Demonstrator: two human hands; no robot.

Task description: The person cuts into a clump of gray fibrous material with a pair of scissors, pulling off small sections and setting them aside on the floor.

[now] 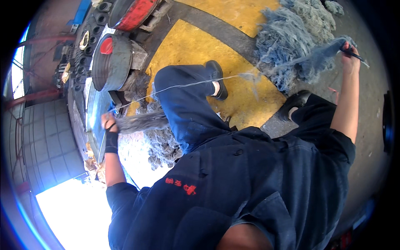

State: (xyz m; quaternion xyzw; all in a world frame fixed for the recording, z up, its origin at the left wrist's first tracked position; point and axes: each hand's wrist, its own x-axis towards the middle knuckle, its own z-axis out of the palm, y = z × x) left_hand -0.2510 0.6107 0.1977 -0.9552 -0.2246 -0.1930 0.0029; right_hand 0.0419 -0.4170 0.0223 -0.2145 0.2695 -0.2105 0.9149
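Both my arms are stretched wide apart. My left hand, with a dark band around the wrist, is closed on a bunch of grey netting and a thin pale cord. That cord runs taut across my knee toward the right. Far out on the right, my right hand grips a strand of blue-grey netting together with a slim black-handled tool with a pale tip; its exact kind is unclear. The strand hangs over a large heap of blue-grey netting on the floor.
A rusty metal drum and a red one stand at the far left. Beside them are several dark ring-shaped parts. More grey net with lumps lies by my left leg. Yellow paint covers part of the floor.
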